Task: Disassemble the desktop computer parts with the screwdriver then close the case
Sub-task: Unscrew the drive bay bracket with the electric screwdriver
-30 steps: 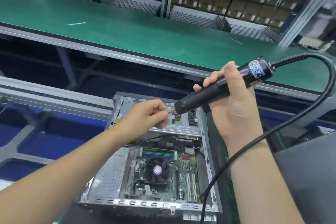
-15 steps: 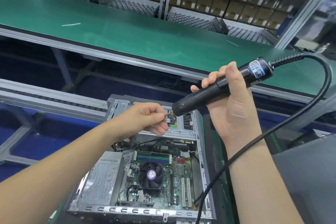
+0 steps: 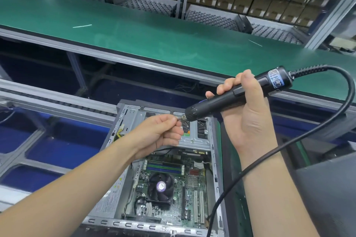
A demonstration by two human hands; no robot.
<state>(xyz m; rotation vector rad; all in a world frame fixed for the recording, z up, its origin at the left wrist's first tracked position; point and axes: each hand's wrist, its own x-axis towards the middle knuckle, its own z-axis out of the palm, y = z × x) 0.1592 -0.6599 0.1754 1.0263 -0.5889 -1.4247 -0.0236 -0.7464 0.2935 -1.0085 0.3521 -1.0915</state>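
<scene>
The left hand [image 3: 161, 132] pinches the bit of the electric screwdriver [image 3: 237, 98], which the right hand [image 3: 248, 113] grips, above the open computer case [image 3: 215, 159]. Inside it, motherboard, fan [image 3: 160, 186] and memory remain mounted; disassembly seems barely begun, the case unclosed.

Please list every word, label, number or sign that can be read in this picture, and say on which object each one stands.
None can be read for certain.
Label on the electric screwdriver: blue and white print, too blurred to read.
Power supply sticker: yellow warning triangle and lines of fine print, too small.
CPU fan hub sticker: purple and white, illegible.
Motherboard markings: too small.
Cardboard boxes on the shelf: white labels, blurred.
</scene>
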